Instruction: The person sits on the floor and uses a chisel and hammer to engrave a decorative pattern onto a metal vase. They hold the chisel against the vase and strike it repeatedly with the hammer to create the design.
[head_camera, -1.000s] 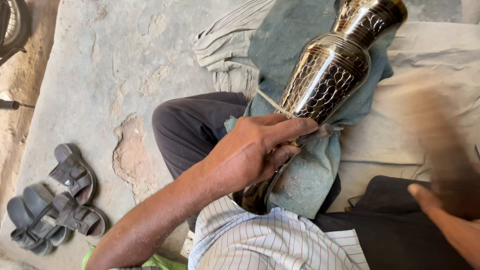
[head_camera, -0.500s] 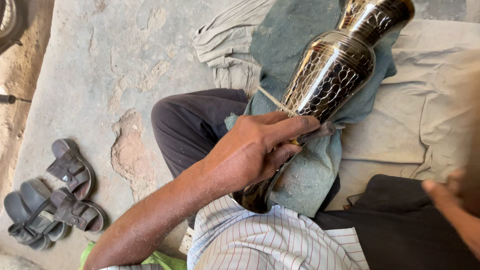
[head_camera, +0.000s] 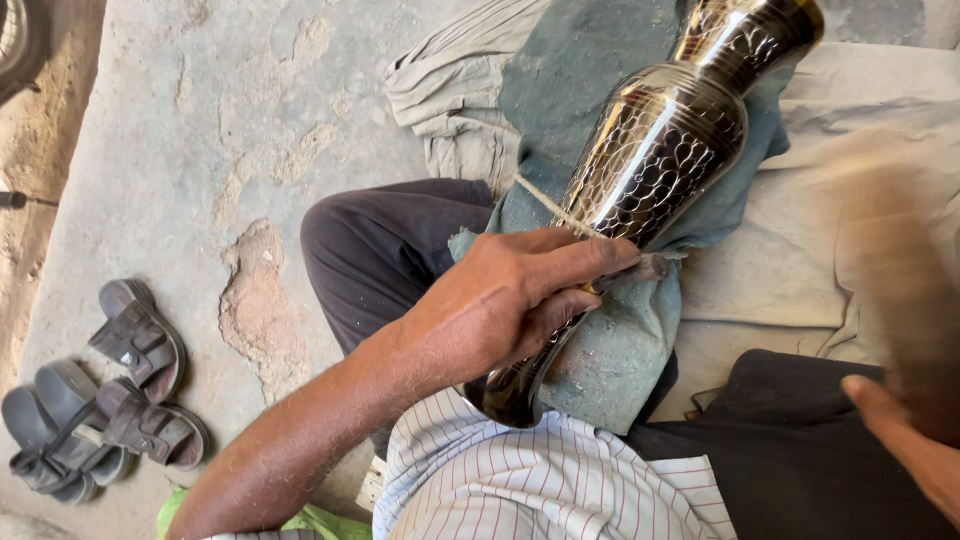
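A shiny engraved metal vase (head_camera: 665, 150) lies tilted across my lap on a teal cloth (head_camera: 610, 350), its neck pointing to the upper right and its base (head_camera: 505, 395) against my striped shirt. My left hand (head_camera: 500, 305) rests on the vase's lower body and pinches a small dark metal punch (head_camera: 650, 268) whose tip touches the vase. At the right edge my right hand (head_camera: 895, 425) shows only in part. It grips a brown striking tool (head_camera: 880, 250) that is smeared by motion blur above it.
A beige cloth (head_camera: 860, 110) is spread under the teal one on the cracked concrete floor (head_camera: 200, 150). Two pairs of dark sandals (head_camera: 105, 400) lie at the lower left. My dark-trousered knee (head_camera: 380, 240) juts out to the left of the vase.
The blurred tool in my right hand has swung down and back up at the right. My left hand, the punch and the vase have stayed in place.
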